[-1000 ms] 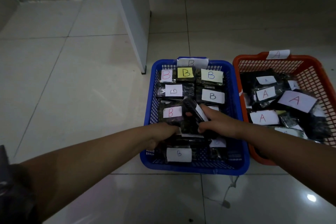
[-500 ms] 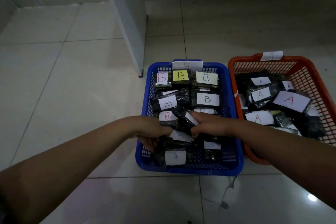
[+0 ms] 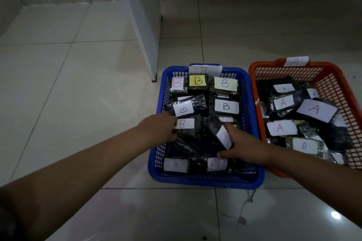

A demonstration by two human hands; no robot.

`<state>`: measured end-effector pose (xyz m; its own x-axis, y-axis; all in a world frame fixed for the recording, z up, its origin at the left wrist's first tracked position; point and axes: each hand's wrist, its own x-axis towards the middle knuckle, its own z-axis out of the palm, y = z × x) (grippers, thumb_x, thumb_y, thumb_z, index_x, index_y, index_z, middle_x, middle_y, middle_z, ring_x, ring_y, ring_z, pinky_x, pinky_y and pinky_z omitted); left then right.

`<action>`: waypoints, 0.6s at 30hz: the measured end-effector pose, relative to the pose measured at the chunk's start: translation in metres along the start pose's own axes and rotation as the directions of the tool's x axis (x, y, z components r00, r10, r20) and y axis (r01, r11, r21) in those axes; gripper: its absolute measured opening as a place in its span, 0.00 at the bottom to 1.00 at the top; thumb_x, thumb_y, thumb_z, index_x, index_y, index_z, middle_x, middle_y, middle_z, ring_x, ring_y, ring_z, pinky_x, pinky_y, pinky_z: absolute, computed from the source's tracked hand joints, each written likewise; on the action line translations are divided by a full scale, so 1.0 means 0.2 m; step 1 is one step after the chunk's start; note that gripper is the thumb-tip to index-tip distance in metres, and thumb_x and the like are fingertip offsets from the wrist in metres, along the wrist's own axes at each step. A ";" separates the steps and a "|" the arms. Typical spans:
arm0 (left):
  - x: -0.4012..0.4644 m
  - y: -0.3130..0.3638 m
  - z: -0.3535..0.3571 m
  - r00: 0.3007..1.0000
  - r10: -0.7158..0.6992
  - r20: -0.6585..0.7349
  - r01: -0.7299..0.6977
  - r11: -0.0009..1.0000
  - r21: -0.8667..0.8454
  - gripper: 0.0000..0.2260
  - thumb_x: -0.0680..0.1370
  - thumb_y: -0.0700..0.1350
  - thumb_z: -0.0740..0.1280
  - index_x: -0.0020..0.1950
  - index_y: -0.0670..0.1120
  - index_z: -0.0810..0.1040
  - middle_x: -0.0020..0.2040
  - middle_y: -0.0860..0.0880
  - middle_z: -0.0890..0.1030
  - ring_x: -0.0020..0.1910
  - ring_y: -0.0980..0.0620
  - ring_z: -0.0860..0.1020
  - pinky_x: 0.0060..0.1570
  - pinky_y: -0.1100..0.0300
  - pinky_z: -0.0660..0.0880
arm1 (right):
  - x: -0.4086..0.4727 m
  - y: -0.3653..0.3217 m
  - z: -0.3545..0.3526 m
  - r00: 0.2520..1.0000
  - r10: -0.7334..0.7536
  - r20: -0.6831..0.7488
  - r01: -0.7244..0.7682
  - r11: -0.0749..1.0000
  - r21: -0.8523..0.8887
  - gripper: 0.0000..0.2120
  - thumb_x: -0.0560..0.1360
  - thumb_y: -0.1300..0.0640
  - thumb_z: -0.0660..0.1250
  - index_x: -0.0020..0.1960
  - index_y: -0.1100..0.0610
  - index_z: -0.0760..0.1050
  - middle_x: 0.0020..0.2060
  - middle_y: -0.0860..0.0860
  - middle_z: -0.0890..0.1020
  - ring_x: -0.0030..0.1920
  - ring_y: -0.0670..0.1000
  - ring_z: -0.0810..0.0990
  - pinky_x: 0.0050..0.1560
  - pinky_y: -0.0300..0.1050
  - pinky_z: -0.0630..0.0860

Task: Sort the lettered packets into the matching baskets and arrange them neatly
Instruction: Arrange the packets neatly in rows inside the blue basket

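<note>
A blue basket (image 3: 203,179) tagged B holds several dark wrapped packets with B labels. Beside it on the right, an orange basket (image 3: 331,76) tagged A holds several A packets (image 3: 282,128). Both my hands are inside the blue basket. My left hand (image 3: 160,128) grips the left end of a packet with a red B label (image 3: 184,124). My right hand (image 3: 242,147) holds a dark packet (image 3: 217,133) tilted on edge, its white label turned sideways. In the near corner of the blue basket lie two more B packets (image 3: 175,164).
The baskets sit on pale glossy floor tiles. A white panel leg (image 3: 153,76) stands just behind the blue basket's far left corner. A wall base runs along the back. A thin cord (image 3: 245,207) trails on the floor in front of the blue basket.
My left hand has moved up from the basket's near left side to the red B packet. My right hand has slid toward me with the tilted packet, uncovering more of the basket's middle.
</note>
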<state>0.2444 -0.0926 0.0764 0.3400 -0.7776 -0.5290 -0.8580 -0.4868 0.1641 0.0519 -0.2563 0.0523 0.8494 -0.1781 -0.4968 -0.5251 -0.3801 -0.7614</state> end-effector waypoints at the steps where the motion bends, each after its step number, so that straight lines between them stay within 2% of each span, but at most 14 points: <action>1: 0.01 0.00 0.03 0.998 0.055 -0.026 -0.053 0.998 0.044 0.18 0.76 0.51 0.65 0.63 0.45 0.72 0.59 0.45 0.71 0.56 0.47 0.73 0.52 0.53 0.75 | 0.00 0.01 0.02 1.000 -0.008 -0.012 0.007 1.000 -0.021 0.29 0.67 0.56 0.75 0.62 0.49 0.63 0.52 0.45 0.78 0.49 0.40 0.78 0.45 0.34 0.76; 3: 0.02 0.01 0.06 0.984 0.177 0.015 -0.177 0.969 0.172 0.20 0.77 0.55 0.63 0.66 0.48 0.71 0.60 0.46 0.71 0.61 0.46 0.69 0.56 0.52 0.72 | 0.01 0.00 0.04 0.999 -0.006 -0.047 0.004 0.999 -0.043 0.27 0.66 0.56 0.75 0.60 0.50 0.65 0.50 0.47 0.79 0.46 0.42 0.78 0.40 0.35 0.75; 5: 0.02 0.01 0.08 0.961 0.249 0.120 -0.273 0.924 0.266 0.25 0.75 0.59 0.63 0.69 0.51 0.68 0.63 0.48 0.70 0.63 0.46 0.67 0.58 0.52 0.68 | 0.01 0.01 0.03 0.999 0.021 -0.041 -0.022 0.999 -0.026 0.27 0.66 0.54 0.76 0.60 0.50 0.67 0.51 0.47 0.79 0.48 0.44 0.78 0.45 0.40 0.76; 7: 0.01 0.02 0.11 0.950 0.274 0.150 -0.306 0.914 0.267 0.25 0.75 0.56 0.65 0.69 0.49 0.67 0.64 0.48 0.71 0.62 0.47 0.69 0.59 0.51 0.69 | 0.01 0.02 0.03 0.997 0.054 0.047 -0.049 0.994 -0.094 0.27 0.66 0.52 0.75 0.61 0.50 0.67 0.52 0.48 0.78 0.51 0.47 0.77 0.53 0.47 0.76; 9: 0.01 0.02 0.11 0.947 0.287 0.142 -0.309 0.936 0.168 0.17 0.77 0.49 0.64 0.65 0.46 0.70 0.61 0.46 0.74 0.58 0.47 0.74 0.56 0.51 0.73 | 0.01 0.02 0.05 0.987 0.084 0.135 -0.064 0.987 -0.147 0.28 0.68 0.52 0.74 0.63 0.50 0.66 0.54 0.48 0.78 0.53 0.48 0.77 0.55 0.47 0.76; 12: 0.03 0.02 0.04 0.937 0.225 0.266 -0.216 0.974 -0.061 0.13 0.81 0.46 0.60 0.64 0.44 0.69 0.59 0.44 0.76 0.55 0.47 0.75 0.54 0.54 0.74 | 0.01 -0.01 0.08 0.998 0.024 0.065 -0.025 1.000 0.018 0.24 0.70 0.58 0.71 0.62 0.49 0.66 0.50 0.51 0.80 0.48 0.51 0.80 0.48 0.48 0.79; 14: 0.05 0.02 0.00 0.924 0.209 0.320 -0.204 0.978 -0.050 0.15 0.82 0.45 0.58 0.68 0.44 0.67 0.59 0.43 0.75 0.55 0.46 0.74 0.51 0.58 0.72 | 0.04 -0.06 0.09 0.999 0.028 0.018 -0.031 0.977 0.211 0.24 0.71 0.62 0.69 0.63 0.48 0.65 0.48 0.51 0.80 0.45 0.50 0.80 0.39 0.44 0.78; 16: 0.05 0.02 0.01 0.916 0.206 0.343 -0.202 0.978 -0.049 0.17 0.82 0.42 0.57 0.71 0.46 0.65 0.59 0.42 0.75 0.54 0.46 0.74 0.52 0.56 0.72 | 0.09 -0.10 0.10 0.995 0.071 0.066 -0.089 0.942 0.324 0.25 0.71 0.63 0.67 0.64 0.49 0.65 0.50 0.49 0.78 0.50 0.48 0.77 0.43 0.39 0.75; 18: 0.06 0.02 0.05 0.912 0.224 0.345 -0.224 0.974 -0.040 0.18 0.80 0.38 0.56 0.70 0.46 0.65 0.59 0.44 0.75 0.52 0.48 0.74 0.51 0.55 0.74 | 0.15 -0.12 0.12 0.987 0.109 0.116 -0.145 0.920 0.364 0.25 0.67 0.61 0.68 0.63 0.52 0.67 0.54 0.51 0.77 0.56 0.51 0.75 0.54 0.43 0.74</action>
<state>0.2417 -0.1007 0.0628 -0.0150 -0.6807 -0.7324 -0.8962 -0.3156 0.3117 0.0884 -0.2304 0.0460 0.7749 -0.1123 -0.6220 -0.6254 0.0061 -0.7803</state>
